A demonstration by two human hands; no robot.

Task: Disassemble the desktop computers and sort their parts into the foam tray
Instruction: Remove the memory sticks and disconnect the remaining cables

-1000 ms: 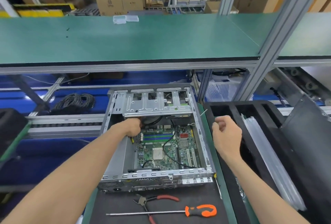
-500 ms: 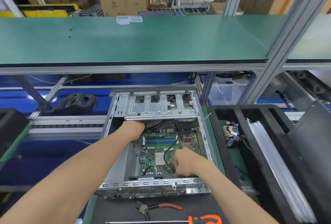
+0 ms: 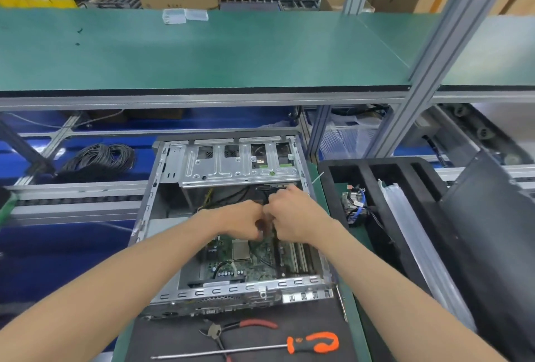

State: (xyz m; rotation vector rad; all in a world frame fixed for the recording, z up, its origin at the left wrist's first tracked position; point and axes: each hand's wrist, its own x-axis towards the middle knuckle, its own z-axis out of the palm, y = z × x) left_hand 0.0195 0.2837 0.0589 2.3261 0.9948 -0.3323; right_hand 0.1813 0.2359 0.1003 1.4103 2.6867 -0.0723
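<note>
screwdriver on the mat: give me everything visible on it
The screwdriver lies flat on the dark mat in front of the open computer case. It has a long thin metal shaft pointing left and an orange-and-black handle at the right. Neither hand touches it; the red-handled pliers lie just behind the shaft.

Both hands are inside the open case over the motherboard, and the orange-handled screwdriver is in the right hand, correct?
Not quite. In the head view the left hand and right hand do meet inside the open case over the motherboard, but the orange-handled screwdriver lies on the mat in front of the case, beside the red-handled pliers, in neither hand.
</note>
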